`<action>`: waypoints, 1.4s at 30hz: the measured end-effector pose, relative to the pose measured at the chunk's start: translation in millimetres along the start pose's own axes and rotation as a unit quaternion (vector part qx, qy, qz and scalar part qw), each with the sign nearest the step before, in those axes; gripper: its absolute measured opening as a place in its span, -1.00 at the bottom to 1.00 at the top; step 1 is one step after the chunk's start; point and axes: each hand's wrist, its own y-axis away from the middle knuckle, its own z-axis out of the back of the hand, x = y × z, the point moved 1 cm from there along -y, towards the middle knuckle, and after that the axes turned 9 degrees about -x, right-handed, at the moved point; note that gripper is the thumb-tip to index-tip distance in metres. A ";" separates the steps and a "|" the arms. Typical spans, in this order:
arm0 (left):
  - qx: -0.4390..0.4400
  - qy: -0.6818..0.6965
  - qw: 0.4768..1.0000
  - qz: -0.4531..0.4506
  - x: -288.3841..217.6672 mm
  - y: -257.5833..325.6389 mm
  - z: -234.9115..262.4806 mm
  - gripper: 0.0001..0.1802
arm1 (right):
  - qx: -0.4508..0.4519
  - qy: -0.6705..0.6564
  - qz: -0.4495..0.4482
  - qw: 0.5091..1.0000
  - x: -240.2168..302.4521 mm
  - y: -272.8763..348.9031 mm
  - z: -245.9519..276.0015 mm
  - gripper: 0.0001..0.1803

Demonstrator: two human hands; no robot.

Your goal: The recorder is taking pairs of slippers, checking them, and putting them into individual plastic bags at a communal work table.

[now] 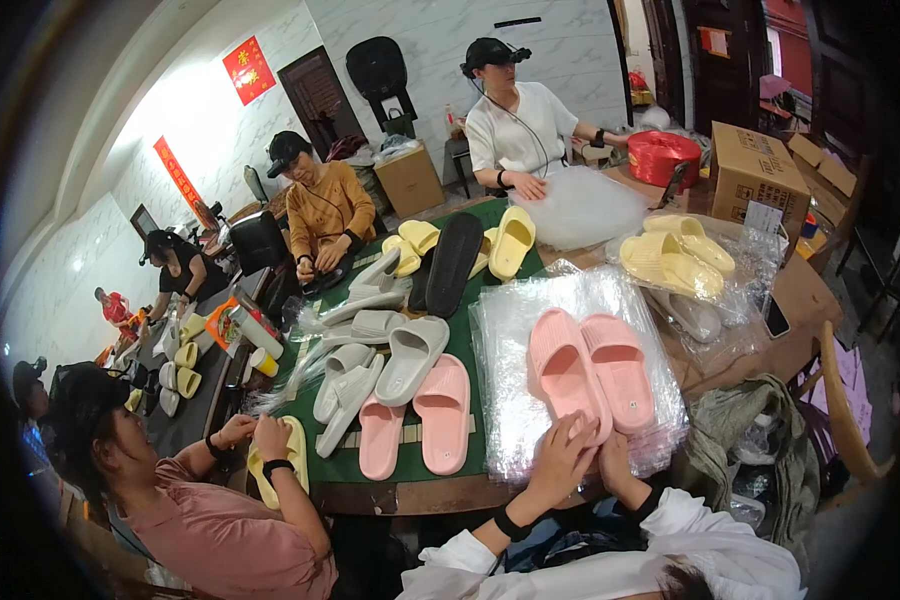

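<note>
Gray slippers (410,358) lie on the table (395,497). Next, the left hand (556,466) grips the heel of a pink slipper (568,372) on shiny clear bags (510,345). The right hand (622,474) is by another pink slipper (626,385); I cannot tell if its fingers hold it.

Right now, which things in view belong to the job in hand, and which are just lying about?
Belonging to the job, as I judge it:
- pink pair, with the left hand on one heel and the right hand close by
- clear bags, under the pair

Probably just lying about:
- phone
- chair
</note>
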 end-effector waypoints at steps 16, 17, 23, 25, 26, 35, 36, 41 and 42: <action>-0.096 0.024 0.987 0.129 16.8 6.9 -5.0 -0.49 | 0.075 0.061 0.041 0.994 43.6 11.0 -0.5 -0.85; -0.118 0.033 0.981 0.148 13.8 6.7 -1.4 -0.49 | 0.082 0.118 0.126 0.982 57.8 6.4 -4.4 -0.87; -0.063 -0.074 0.987 0.131 16.0 6.0 11.4 -0.73 | 0.090 0.377 0.368 0.845 94.8 -41.9 -6.0 -0.69; -0.001 -0.121 0.988 0.100 16.2 6.1 11.8 -0.79 | 0.152 0.452 0.358 0.803 95.2 -63.6 -7.1 -0.59; 0.005 -0.120 0.988 0.096 15.1 7.3 13.8 -0.79 | 0.145 0.452 0.356 0.805 96.5 -71.4 -12.5 -0.59; 0.012 -0.183 0.983 -0.016 13.7 14.5 1.8 -0.64 | 0.166 0.506 0.258 0.806 109.3 -88.5 -42.0 -0.50; 0.025 -0.191 0.981 -0.004 13.8 14.8 1.8 -0.63 | 0.166 0.531 0.240 0.796 107.6 -89.1 -43.4 -0.49; 0.031 -0.197 0.980 0.003 15.0 17.6 0.9 -0.63 | 0.179 0.562 0.203 0.781 93.5 -91.9 -49.2 -0.48; 0.030 -0.198 0.980 0.000 14.5 18.2 0.4 -0.63 | 0.182 0.554 0.201 0.787 86.9 -95.3 -49.8 -0.47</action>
